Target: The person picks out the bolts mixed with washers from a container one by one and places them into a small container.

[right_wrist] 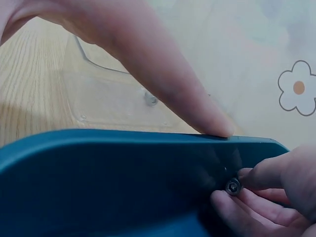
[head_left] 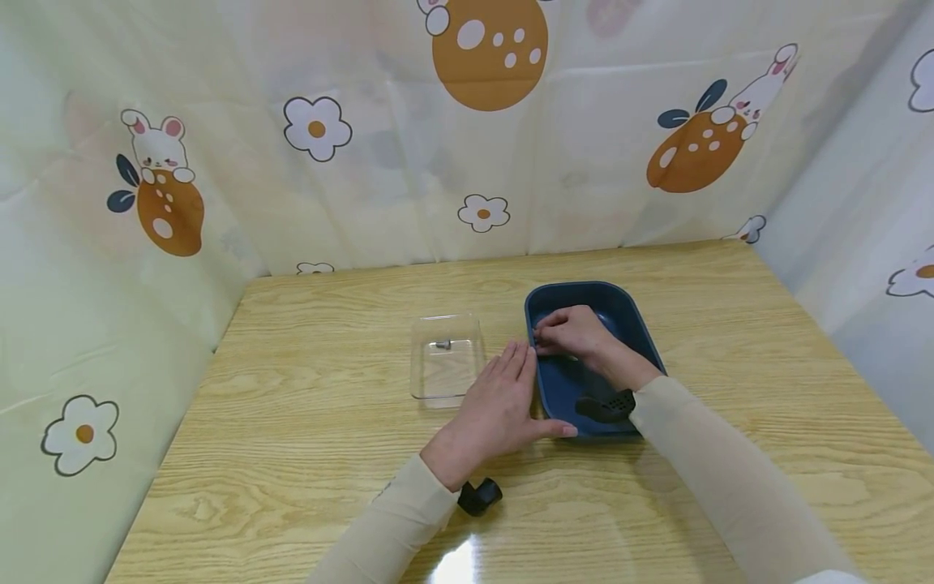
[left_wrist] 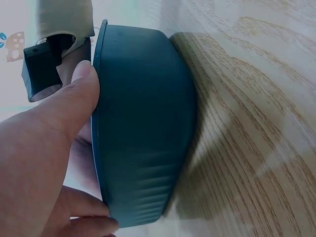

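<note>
A deep dark-blue plastic bin (head_left: 558,397) stands right of centre, and my right hand (head_left: 580,334) reaches down into it by its left wall. Between thumb and fingertips that hand pinches a small socket-head bolt (right_wrist: 233,186), its round metal head showing in the right wrist view. My left hand (head_left: 499,410) rests on the bin's near left corner, fingers straight along the left rim and thumb on the front rim. Just left of the bin, a clear plastic tray (head_left: 425,381) holds another small metal bolt (head_left: 443,345).
Everything stands on a wood-grain table (head_left: 306,422). A patterned curtain (head_left: 379,186) hangs behind it and at both sides. Black wrist devices (head_left: 480,496) are worn below both hands, the right one overlapping the bin in the head view.
</note>
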Tool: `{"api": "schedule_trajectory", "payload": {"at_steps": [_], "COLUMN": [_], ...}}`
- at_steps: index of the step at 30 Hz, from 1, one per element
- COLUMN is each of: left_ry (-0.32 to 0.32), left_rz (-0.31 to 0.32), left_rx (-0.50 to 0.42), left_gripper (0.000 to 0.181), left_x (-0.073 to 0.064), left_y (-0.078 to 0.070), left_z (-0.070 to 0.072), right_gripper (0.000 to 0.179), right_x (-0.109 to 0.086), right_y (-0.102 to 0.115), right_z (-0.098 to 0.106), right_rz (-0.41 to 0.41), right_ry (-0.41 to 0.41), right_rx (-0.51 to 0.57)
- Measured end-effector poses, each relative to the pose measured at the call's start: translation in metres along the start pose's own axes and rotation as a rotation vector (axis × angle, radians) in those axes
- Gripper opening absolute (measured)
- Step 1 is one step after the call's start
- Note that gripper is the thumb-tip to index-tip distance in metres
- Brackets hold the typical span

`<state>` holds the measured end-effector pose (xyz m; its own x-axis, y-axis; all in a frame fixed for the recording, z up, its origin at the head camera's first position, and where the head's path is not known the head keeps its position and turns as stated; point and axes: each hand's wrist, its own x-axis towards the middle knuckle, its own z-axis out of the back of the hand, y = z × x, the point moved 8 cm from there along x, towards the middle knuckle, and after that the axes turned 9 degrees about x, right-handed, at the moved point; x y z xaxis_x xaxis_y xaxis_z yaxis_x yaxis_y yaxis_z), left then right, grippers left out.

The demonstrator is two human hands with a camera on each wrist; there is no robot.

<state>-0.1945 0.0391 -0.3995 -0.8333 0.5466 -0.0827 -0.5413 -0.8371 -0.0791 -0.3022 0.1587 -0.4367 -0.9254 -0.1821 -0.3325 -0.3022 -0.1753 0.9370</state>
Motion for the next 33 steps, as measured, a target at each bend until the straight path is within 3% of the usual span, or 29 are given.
{"api": "schedule_trajectory", "payload": {"at_steps": [11,33], "left_ry": [-0.005,0.010], "left_rz": [0.002,0.023], "left_rx": [-0.005,-0.009], "left_gripper": [0.114,0.114], "left_x": [0.0004,0.0002], "left_y": [0.0004,0.0012], "left_z": [-0.0007,-0.0011], "right_gripper": [0.039,0.037], "right_x": [-0.0002,-0.0052], "right_y": [-0.0038,-0.0027], "right_z": [-0.0015,0.0041], "right_rz": [-0.053,-0.019], "right_ry": [0.023,0.065], "right_rx": [0.017,0.165]}}
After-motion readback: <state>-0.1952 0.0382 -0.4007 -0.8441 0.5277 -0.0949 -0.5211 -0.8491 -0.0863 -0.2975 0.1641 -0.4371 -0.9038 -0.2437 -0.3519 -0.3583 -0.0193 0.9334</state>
